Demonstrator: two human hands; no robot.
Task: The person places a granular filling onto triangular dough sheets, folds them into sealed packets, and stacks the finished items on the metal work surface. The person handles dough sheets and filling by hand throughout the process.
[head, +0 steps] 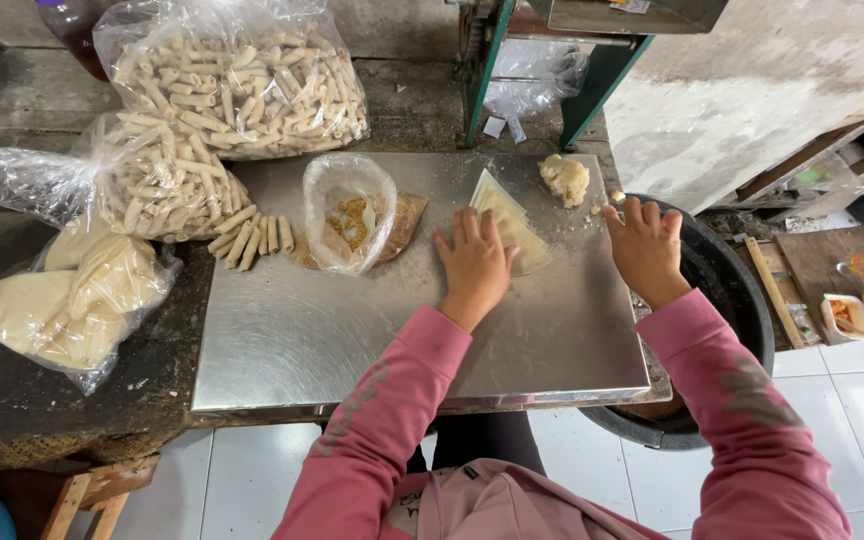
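My left hand lies flat on a pale triangular dough wrapper spread on a steel tray. At the tray's right edge my right hand rests with fingers spread, holding nothing, just below a lump of pale dough. An open plastic bag with brown crumbly filling stands left of the wrapper. Several rolled pastry sticks lie loose on the tray's upper left. Both sleeves are pink.
Two clear bags of rolled sticks and a bag of round dough sheets sit on the dark table at left. A black tub stands under my right arm. Green machine legs rise behind the tray.
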